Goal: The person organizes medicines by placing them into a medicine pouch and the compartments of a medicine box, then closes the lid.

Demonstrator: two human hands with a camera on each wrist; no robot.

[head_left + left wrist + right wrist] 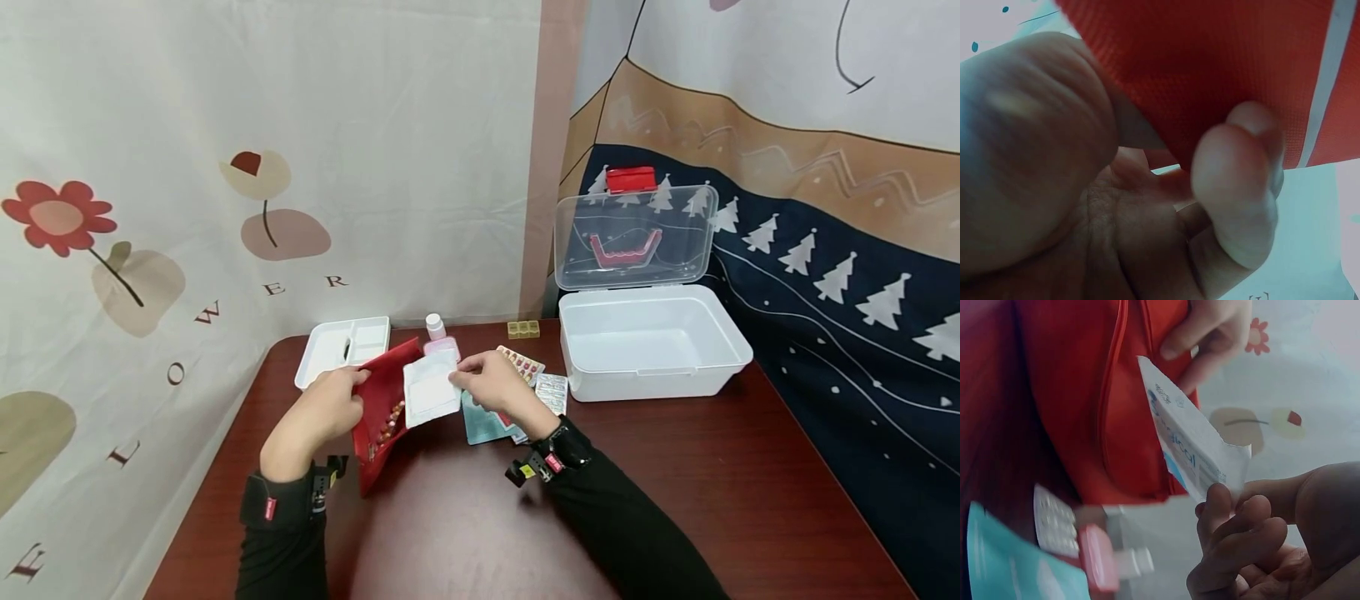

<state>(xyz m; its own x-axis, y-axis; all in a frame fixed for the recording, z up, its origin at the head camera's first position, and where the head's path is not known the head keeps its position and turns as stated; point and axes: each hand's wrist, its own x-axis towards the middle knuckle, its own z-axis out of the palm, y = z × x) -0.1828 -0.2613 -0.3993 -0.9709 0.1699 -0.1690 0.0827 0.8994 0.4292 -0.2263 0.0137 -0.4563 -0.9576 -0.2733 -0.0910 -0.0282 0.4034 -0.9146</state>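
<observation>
My left hand point(330, 408) grips the edge of a red fabric pouch point(390, 371), which stands tilted on the table. A row of small brown and orange spots shows at the pouch's side; what they are I cannot tell. Between thumb and fingers, my right hand point(495, 383) pinches a flat white packet point(431, 392) with blue print point(1179, 437), held up beside the pouch. In the left wrist view, red cloth point(1210, 62) lies against the fingers point(1235, 181). Below the right hand are a teal packet point(480, 423) and blister packs point(552, 390), partly hidden by that wrist.
A white divided tray point(330, 346) stands at the back left. Behind the packet is a pink bottle with a white cap point(434, 322). A small yellow pill case point(523, 330) sits at the back edge. To the right is a white box point(637, 383) with its clear lid point(675, 250) raised.
</observation>
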